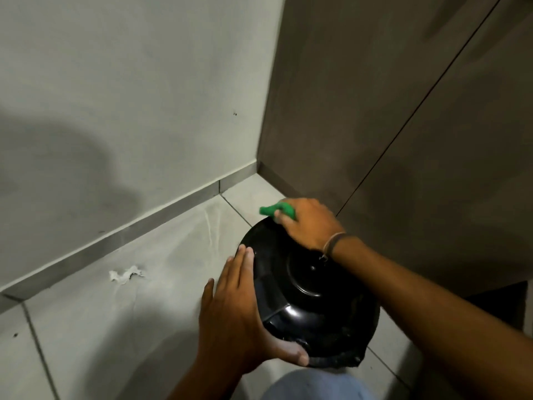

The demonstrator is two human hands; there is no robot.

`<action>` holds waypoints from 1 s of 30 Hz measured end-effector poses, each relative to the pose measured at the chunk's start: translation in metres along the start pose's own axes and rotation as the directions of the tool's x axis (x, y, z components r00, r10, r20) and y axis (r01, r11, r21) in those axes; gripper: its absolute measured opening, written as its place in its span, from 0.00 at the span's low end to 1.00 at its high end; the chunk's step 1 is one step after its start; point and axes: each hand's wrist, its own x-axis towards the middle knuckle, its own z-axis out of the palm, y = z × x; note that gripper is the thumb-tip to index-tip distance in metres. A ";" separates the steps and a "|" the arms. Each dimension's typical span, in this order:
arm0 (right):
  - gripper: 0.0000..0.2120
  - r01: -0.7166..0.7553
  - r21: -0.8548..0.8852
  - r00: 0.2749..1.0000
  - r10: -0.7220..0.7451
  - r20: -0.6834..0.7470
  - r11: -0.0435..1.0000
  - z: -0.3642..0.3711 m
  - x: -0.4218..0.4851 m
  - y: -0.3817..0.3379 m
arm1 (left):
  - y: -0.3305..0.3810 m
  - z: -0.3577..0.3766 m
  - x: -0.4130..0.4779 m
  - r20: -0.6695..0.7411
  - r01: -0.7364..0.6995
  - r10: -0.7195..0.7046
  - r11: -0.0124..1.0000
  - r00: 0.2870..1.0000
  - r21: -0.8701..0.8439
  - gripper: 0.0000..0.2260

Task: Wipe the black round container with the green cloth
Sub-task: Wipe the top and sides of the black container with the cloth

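Observation:
A glossy black round container (305,287) with a domed lid stands on the tiled floor in a corner. My left hand (239,310) lies flat against its left side, fingers spread and thumb hooked round the near edge, holding it steady. My right hand (307,222) presses a bunched green cloth (275,210) onto the far rim of the lid. Only a small part of the cloth shows past my fingers.
A grey wall (129,96) with a dark skirting strip runs along the left. A brown cabinet panel (389,111) stands close behind and to the right. A crumpled white scrap (125,275) lies on the floor tiles at the left. My knee shows at the bottom edge.

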 end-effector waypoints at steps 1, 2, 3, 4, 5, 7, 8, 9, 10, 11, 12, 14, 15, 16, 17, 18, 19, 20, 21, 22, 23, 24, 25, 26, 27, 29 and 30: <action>0.14 -0.112 0.014 0.994 0.112 -0.009 0.994 -0.008 0.005 0.010 | -0.001 0.000 0.000 -0.009 0.003 -0.003 1.000 1.000 -0.006 0.82; 0.14 -0.143 -0.008 0.990 0.143 -0.012 0.990 -0.009 0.005 0.011 | -0.002 0.001 -0.001 -0.019 0.000 0.000 1.000 1.000 -0.009 0.82; 0.13 -0.082 -0.058 0.996 0.081 -0.028 0.995 -0.004 0.000 0.003 | -0.002 0.001 -0.001 -0.017 -0.001 0.001 1.000 1.000 -0.008 0.82; 0.12 0.055 -0.090 0.998 -0.058 -0.033 0.994 0.004 -0.007 -0.012 | -0.002 0.000 -0.001 -0.011 -0.001 0.001 1.000 1.000 -0.008 0.82; 0.12 0.210 -0.088 0.978 -0.209 0.025 0.974 0.014 -0.019 -0.031 | -0.002 -0.001 0.000 -0.011 0.000 0.000 1.000 1.000 -0.014 0.83; 0.13 0.404 -0.068 0.911 -0.394 0.118 0.912 0.028 -0.028 -0.048 | -0.003 -0.002 0.001 -0.017 -0.001 0.001 1.000 1.000 -0.021 0.83; 0.13 0.396 -0.048 0.914 -0.389 0.113 0.917 0.027 -0.023 -0.047 | -0.003 -0.003 0.001 -0.010 -0.004 0.004 1.000 1.000 -0.017 0.83; 0.13 0.307 -0.030 0.950 -0.305 0.065 0.951 0.021 -0.020 -0.040 | -0.002 -0.001 0.000 0.002 -0.006 0.006 1.000 1.000 -0.013 0.84; 0.13 0.180 -0.013 0.984 -0.180 0.006 0.984 0.015 -0.017 -0.032 | -0.003 -0.001 -0.001 0.004 0.002 -0.002 1.000 1.000 -0.010 0.84; 0.13 0.017 0.006 0.999 -0.017 -0.044 1.000 0.008 -0.018 -0.020 | -0.002 -0.001 -0.003 0.008 0.012 -0.012 1.000 1.000 -0.011 0.85; 0.14 -0.131 0.029 0.986 0.133 -0.101 0.991 0.002 -0.023 -0.007 | 0.000 -0.003 -0.003 0.022 0.028 -0.028 0.999 0.999 -0.019 0.85; 0.15 -0.362 0.021 0.915 0.360 -0.182 0.932 -0.003 -0.043 0.012 | 0.004 -0.007 -0.001 0.041 0.068 -0.066 0.996 0.997 -0.064 0.86; 0.15 -0.446 -0.028 0.880 0.432 -0.199 0.895 -0.003 -0.059 0.015 | 0.005 -0.009 0.000 0.048 0.089 -0.085 0.992 0.995 -0.090 0.86; 0.15 -0.519 -0.078 0.843 0.494 -0.212 0.851 -0.001 -0.077 0.016 | 0.007 -0.010 0.001 0.053 0.104 -0.099 0.989 0.994 -0.104 0.86; 0.15 -0.586 -0.112 0.803 0.555 -0.217 0.803 0.000 -0.095 0.014 | 0.008 -0.010 0.002 0.058 0.115 -0.110 0.987 0.992 -0.108 0.86; 0.14 -0.639 -0.122 0.764 0.607 -0.220 0.759 0.001 -0.113 0.011 | 0.009 -0.010 0.001 0.061 0.119 -0.113 0.987 0.992 -0.107 0.86; 0.13 -0.682 -0.096 0.726 0.653 -0.217 0.725 -0.001 -0.133 0.006 | 0.010 -0.009 0.000 0.063 0.115 -0.109 0.988 0.992 -0.102 0.86; 0.12 -0.711 -0.041 0.694 0.690 -0.205 0.703 0.001 -0.150 0.001 | 0.010 -0.008 -0.001 0.060 0.112 -0.107 0.989 0.992 -0.094 0.86; 0.11 -0.740 0.011 0.660 0.729 -0.181 0.672 0.003 -0.167 -0.006 | 0.011 -0.007 -0.002 0.055 0.107 -0.103 0.991 0.993 -0.081 0.86; 0.10 -0.759 0.051 0.638 0.757 -0.143 0.649 0.007 -0.182 -0.017 | 0.012 -0.006 -0.003 0.047 0.111 -0.107 0.991 0.993 -0.071 0.86; 0.10 -0.769 0.082 0.626 0.773 -0.102 0.634 0.011 -0.194 -0.030 | 0.012 -0.005 -0.003 0.043 0.113 -0.110 0.992 0.993 -0.064 0.86; 0.11 -0.775 0.114 0.620 0.783 -0.055 0.621 0.014 -0.204 -0.042 | 0.014 -0.005 -0.003 0.047 0.108 -0.105 0.993 0.993 -0.054 0.87; 0.11 -0.784 0.163 0.608 0.794 0.010 0.599 0.015 -0.211 -0.054 | 0.015 -0.005 -0.004 0.052 0.101 -0.099 0.994 0.994 -0.051 0.86; 0.12 -0.790 0.254 0.595 0.799 0.092 0.559 0.015 -0.216 -0.062 | 0.015 -0.006 -0.006 0.049 0.094 -0.092 0.994 0.995 -0.048 0.86; 0.13 -0.789 0.373 0.580 0.792 0.192 0.488 0.012 -0.220 -0.065 | 0.015 -0.007 -0.007 0.043 0.083 -0.081 0.996 0.996 -0.044 0.85; 0.14 -0.737 0.589 0.590 0.739 0.324 0.331 -0.004 -0.229 -0.059 | 0.017 -0.007 -0.010 0.024 0.074 -0.073 0.996 0.997 -0.040 0.84; 0.15 -0.693 0.641 0.605 0.749 0.269 0.330 -0.013 -0.229 -0.049 | 0.017 -0.011 -0.012 0.015 0.080 -0.080 0.996 0.997 -0.042 0.84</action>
